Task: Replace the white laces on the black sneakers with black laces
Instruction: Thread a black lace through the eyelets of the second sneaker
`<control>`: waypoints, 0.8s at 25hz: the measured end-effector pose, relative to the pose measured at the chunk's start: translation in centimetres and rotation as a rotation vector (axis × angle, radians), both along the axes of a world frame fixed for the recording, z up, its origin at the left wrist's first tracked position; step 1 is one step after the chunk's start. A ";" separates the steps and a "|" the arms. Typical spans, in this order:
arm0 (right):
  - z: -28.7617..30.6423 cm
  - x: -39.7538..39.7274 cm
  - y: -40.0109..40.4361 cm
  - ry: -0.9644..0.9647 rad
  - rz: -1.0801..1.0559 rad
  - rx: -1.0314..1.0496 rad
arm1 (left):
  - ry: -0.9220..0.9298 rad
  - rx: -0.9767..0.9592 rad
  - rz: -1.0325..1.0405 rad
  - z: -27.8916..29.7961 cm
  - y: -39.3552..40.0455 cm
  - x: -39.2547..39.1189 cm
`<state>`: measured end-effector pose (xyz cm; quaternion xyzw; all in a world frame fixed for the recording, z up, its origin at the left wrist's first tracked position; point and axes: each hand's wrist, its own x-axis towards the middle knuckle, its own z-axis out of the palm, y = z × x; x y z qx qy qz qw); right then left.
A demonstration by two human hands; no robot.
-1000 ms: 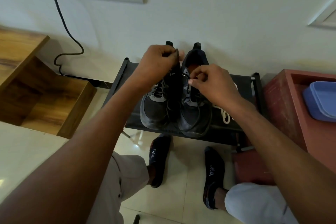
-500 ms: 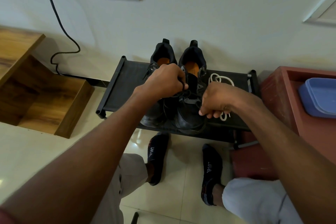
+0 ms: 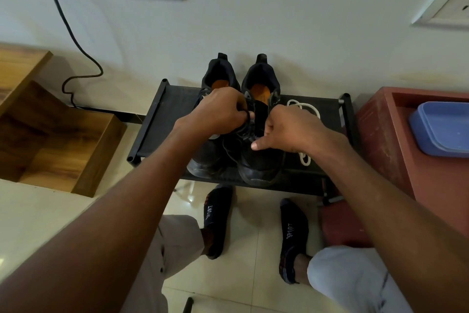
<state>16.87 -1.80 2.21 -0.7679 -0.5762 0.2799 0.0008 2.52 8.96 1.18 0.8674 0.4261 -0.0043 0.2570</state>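
Two black sneakers (image 3: 256, 160) stand side by side, toes toward the viewer, on a low black rack (image 3: 162, 119) against the wall. The left hand (image 3: 218, 112) lies over the left sneaker, fingers curled, pinching a black lace (image 3: 245, 123) near the gap between the two shoes. The right hand (image 3: 286, 127) lies over the right sneaker's laced upper at 3 o'clock from the left hand, thumb extended toward 9 o'clock; its fingers are curled, but whether they grip a lace cannot be told. A loose strand of black lace trails over the toe of the right sneaker. The removed white laces (image 3: 304, 109) lie on the rack beside the right sneaker, partly hidden by the right hand.
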 end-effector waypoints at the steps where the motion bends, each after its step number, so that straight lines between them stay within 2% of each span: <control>1: -0.1 -0.3 0.0 -0.028 0.023 -0.003 | 0.023 -0.002 -0.012 0.0 -0.1 -0.1; 6: -0.8 -0.5 0.4 -0.054 0.036 -0.007 | 0.001 -0.162 0.049 0.1 -0.4 0.2; 9: -0.9 0.2 0.4 0.012 0.030 -0.065 | -0.018 -0.165 0.046 0.3 -0.4 0.2; 12: -1.0 0.4 0.3 0.048 0.031 -0.084 | -0.070 -0.165 0.136 0.0 -0.3 0.1; 17: -0.5 1.1 0.2 0.129 0.017 -0.133 | 0.001 -0.201 0.148 -0.3 -1.2 0.3; 20: -0.6 1.2 0.0 0.135 0.002 -0.125 | -0.040 -0.242 0.186 0.1 -0.8 0.2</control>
